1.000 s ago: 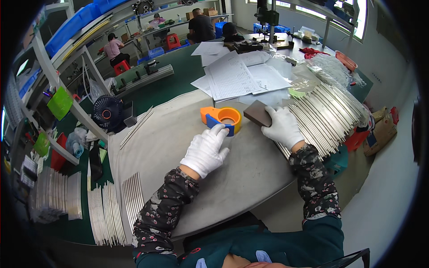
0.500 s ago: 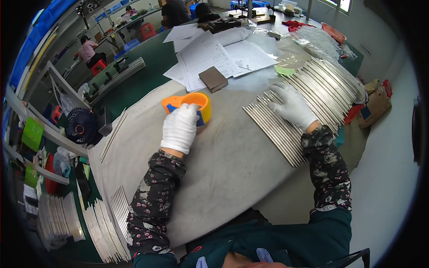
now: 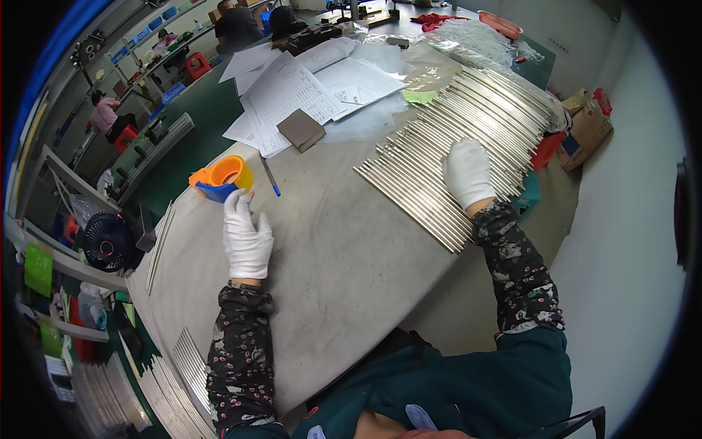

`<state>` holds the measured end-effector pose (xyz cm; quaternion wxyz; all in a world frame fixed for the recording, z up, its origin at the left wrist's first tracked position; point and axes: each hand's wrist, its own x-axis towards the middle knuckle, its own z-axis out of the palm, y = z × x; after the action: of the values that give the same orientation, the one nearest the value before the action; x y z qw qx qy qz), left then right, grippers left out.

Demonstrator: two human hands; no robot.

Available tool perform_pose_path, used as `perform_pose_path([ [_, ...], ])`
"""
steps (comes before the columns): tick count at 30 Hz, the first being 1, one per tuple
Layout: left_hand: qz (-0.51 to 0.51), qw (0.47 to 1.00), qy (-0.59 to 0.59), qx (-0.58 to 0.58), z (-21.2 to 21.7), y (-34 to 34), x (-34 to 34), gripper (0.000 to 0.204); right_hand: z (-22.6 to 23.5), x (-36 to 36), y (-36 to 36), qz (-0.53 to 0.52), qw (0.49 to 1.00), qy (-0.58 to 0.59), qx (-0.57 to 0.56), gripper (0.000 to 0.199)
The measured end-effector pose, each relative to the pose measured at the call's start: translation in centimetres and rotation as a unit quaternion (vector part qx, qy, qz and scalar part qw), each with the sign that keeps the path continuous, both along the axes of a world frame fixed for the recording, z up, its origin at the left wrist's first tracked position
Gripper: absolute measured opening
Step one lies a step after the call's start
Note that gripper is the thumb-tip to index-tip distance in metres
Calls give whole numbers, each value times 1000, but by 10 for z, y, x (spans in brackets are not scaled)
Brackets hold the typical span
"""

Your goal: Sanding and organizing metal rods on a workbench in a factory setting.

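My left hand (image 3: 247, 235), in a white glove, lies flat on the grey table top (image 3: 344, 249), its fingertips just short of an orange and blue tape dispenser (image 3: 220, 178). My right hand (image 3: 468, 173), also gloved, rests palm down on a wide row of several long thin metal strips (image 3: 446, 139) laid side by side at the table's right. Neither hand grips anything. A blue pen (image 3: 270, 176) lies right of the dispenser, and a small brown pad (image 3: 300, 129) sits beyond it.
White printed sheets (image 3: 292, 84) and clear plastic bags (image 3: 479, 40) cover the far table. More metal strips (image 3: 175, 373) are stacked at the near left edge. A black fan (image 3: 107, 243) stands at the left. Other people sit at benches far behind. A brown bag (image 3: 585, 132) hangs at the right.
My left hand has drawn back off the tape dispenser and now lies flat behind it. My right hand left the brown pad earlier and stays on the metal strips.
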<state>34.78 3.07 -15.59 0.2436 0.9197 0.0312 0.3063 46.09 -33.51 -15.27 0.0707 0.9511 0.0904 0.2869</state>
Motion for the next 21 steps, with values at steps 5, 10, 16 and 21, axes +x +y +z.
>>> perform_pose_path([
  [5,-113,991,1,-77,-21,-36,-29,35,8,2,18,-51,998,37,25,23],
  [10,-154,988,-17,-18,-19,-39,-31,33,-1,-8,29,-52,996,38,56,40],
  [16,-176,984,-26,-14,-19,-41,-29,30,10,-8,29,-66,978,165,114,48],
  [21,-198,978,-56,41,-15,-43,-27,30,16,-16,43,-56,964,228,122,57],
])
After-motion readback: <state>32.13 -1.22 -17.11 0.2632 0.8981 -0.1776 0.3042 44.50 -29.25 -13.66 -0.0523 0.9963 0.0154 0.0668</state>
